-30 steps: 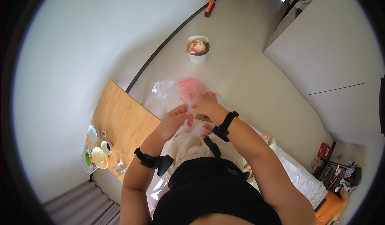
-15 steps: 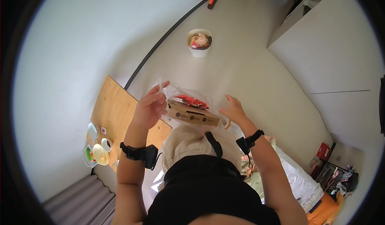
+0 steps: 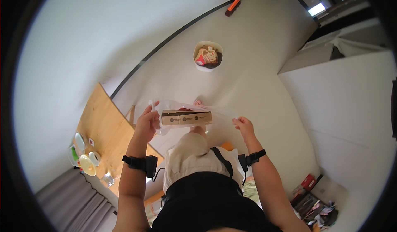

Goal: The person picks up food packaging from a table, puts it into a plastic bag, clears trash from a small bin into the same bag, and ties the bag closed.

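Stretched between my two hands is a clear plastic bag (image 3: 225, 111). A brown cardboard box (image 3: 187, 117) with dark round marks lies in it, and a bit of something red shows behind the box. My left hand (image 3: 147, 122) is closed on the bag's left edge. On the right, my right hand (image 3: 243, 125) pinches the other edge. The bag hangs in front of my legs, above the floor. A white bin (image 3: 206, 68) filled with crumpled wrappers and paper stands on the floor beyond it.
A wooden table (image 3: 105, 120) at the left carries a yellow plate (image 3: 87, 164) and several small containers. An orange broom (image 3: 233, 7) leans at the far wall. A large white cabinet (image 3: 343, 95) stands on the right. Clutter (image 3: 316, 209) lies at the lower right.
My right hand, open before, has closed on the bag's right edge. The bag is now pulled wider and flatter. My view has turned and moved toward the bin; a foot now shows stepping forward.
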`<action>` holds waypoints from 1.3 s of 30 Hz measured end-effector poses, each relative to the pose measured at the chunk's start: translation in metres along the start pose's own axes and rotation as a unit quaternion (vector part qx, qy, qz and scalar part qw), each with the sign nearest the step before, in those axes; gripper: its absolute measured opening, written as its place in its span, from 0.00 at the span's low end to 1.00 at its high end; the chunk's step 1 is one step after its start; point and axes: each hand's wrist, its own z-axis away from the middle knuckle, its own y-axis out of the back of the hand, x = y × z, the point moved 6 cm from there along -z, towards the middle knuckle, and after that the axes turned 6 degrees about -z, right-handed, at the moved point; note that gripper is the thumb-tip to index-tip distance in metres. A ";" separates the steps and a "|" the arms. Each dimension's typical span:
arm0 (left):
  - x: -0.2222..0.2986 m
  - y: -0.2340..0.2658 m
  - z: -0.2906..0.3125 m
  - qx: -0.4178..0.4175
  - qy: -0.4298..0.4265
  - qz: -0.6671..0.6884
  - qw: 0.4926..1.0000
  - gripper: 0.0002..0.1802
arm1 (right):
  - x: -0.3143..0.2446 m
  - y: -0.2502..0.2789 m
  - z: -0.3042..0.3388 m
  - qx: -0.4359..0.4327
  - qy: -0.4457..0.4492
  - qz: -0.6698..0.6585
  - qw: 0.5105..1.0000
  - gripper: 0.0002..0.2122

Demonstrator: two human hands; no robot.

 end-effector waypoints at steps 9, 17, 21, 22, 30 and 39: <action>-0.053 -0.053 -0.121 0.036 0.133 -0.039 0.990 0.25 | -0.055 0.043 -0.112 -0.044 -0.002 0.257 0.965 0.20; -0.086 -0.046 -0.171 0.162 0.099 0.014 0.982 0.24 | -0.062 0.074 -0.250 -0.119 -0.018 0.354 0.927 0.17; -0.088 -0.009 -0.188 0.269 0.047 0.046 0.961 0.21 | -0.073 0.068 -0.355 -0.155 0.028 0.405 0.901 0.13; -0.081 -0.002 -0.192 0.294 0.029 0.084 0.952 0.21 | -0.073 0.063 -0.378 -0.153 0.044 0.435 0.886 0.11; -0.040 0.053 -0.233 0.369 -0.078 0.131 0.917 0.23 | -0.064 0.008 -0.481 -0.219 0.023 0.475 0.852 0.11; -0.012 0.108 -0.269 0.381 -0.193 0.171 0.888 0.22 | -0.046 -0.028 -0.488 -0.264 0.047 0.490 0.829 0.12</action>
